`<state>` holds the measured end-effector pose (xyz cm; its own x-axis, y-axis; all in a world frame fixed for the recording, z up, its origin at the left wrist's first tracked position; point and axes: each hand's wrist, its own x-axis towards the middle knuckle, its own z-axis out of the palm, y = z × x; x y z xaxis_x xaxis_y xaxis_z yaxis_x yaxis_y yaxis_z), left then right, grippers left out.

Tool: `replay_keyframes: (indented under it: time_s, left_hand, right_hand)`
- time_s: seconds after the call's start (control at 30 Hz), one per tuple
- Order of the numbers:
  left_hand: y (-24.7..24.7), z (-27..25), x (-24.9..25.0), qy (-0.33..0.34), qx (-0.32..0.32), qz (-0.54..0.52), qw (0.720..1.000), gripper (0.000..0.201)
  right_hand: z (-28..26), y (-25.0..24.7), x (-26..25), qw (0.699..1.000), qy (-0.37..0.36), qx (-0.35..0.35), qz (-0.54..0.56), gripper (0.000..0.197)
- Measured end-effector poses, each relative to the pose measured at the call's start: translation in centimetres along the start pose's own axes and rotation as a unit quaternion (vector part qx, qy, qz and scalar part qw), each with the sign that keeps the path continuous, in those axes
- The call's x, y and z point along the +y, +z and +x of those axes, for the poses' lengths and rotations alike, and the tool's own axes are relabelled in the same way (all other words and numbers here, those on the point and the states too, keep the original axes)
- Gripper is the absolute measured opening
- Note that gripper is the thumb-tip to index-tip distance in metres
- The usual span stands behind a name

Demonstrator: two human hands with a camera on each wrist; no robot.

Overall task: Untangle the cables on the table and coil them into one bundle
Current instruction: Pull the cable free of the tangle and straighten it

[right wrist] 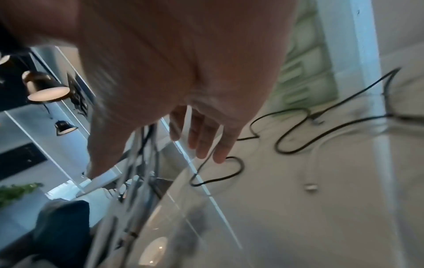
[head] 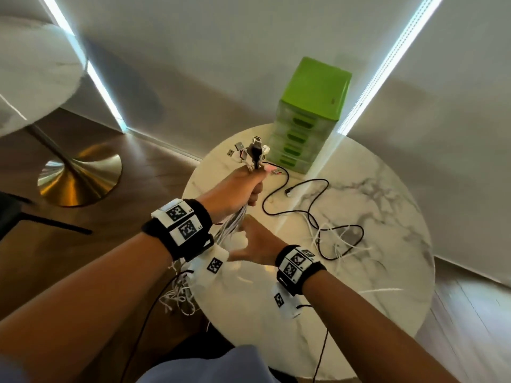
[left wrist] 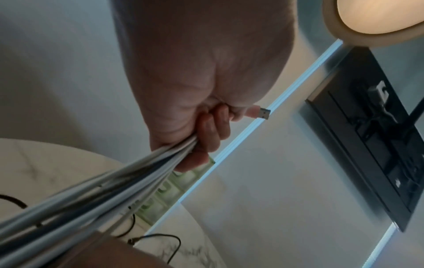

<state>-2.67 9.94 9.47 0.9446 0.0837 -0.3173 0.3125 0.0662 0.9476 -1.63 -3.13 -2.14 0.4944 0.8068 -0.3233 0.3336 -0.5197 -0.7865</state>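
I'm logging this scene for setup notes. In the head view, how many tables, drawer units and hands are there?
Tables: 2, the marble table and the second table at the left
Green drawer unit: 1
Hands: 2, the left hand gripping the cables, the right hand open
Total: 5

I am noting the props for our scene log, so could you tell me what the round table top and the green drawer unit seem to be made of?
The round table top looks like polished marble, or a marble-look surface: white with grey veining and a glossy sheen. The green drawer unit appears to be plastic: an opaque, smooth lime top over translucent drawer fronts with moulded handles.
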Motion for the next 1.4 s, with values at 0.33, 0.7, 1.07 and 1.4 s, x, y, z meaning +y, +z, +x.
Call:
replay_keyframes:
  time_s: [0.33,0.7,1.07,1.4]
  left_hand:
    - [5.3,4.5,-1.3,-0.039,-0.023,0.036,0.998,0.027]
    - [5.8,4.8,-2.5,-0.069,0.027,-0.011,0.997,0.033]
    - [3.7,3.1,-4.2,-0.070,0.101,-0.056,0.991,0.033]
    - [4.1,2.6,-4.3,-0.020,0.068,-0.004,0.998,0.029]
  right_hand:
    - [-9.7,-5.5,13.9,0.923,0.232,-0.048,-0.303,0.044]
    - [-1.9,-6.6,10.9,0.978,0.064,0.006,-0.196,0.028]
    - [-0.2,-4.7,12.2,0.958,-0.053,0.092,-0.267,0.008]
    - [-3.0,-9.3,1.9,0.912,0.004,0.190,0.364,0.015]
